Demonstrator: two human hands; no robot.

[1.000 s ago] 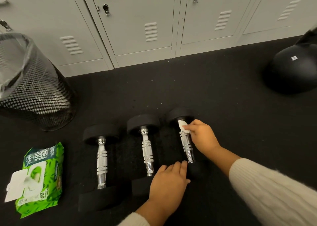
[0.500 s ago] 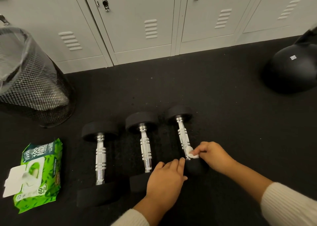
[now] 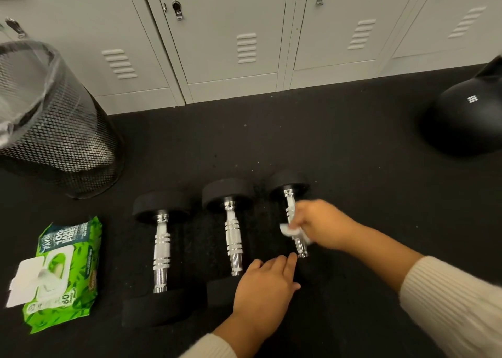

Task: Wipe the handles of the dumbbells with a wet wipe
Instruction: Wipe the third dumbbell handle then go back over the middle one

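Three dumbbells with black ends and chrome handles lie side by side on the black floor: the left dumbbell (image 3: 161, 251), the middle dumbbell (image 3: 232, 238) and the right dumbbell (image 3: 289, 197). My right hand (image 3: 320, 224) pinches a small white wet wipe (image 3: 290, 231) against the middle of the right dumbbell's handle. My left hand (image 3: 264, 289) rests flat, fingers together, on the near black end of the right dumbbell, hiding most of it.
A green wet wipe pack (image 3: 61, 272) with its white lid flipped open lies at the left. A black mesh bin (image 3: 51, 124) with a liner stands at the far left. Grey lockers (image 3: 231, 37) line the back. A black kettlebell (image 3: 467, 118) sits at the right.
My right hand slid the wipe from the handle's far end down to its near end, then back up to the middle. My left hand stayed on the near end.
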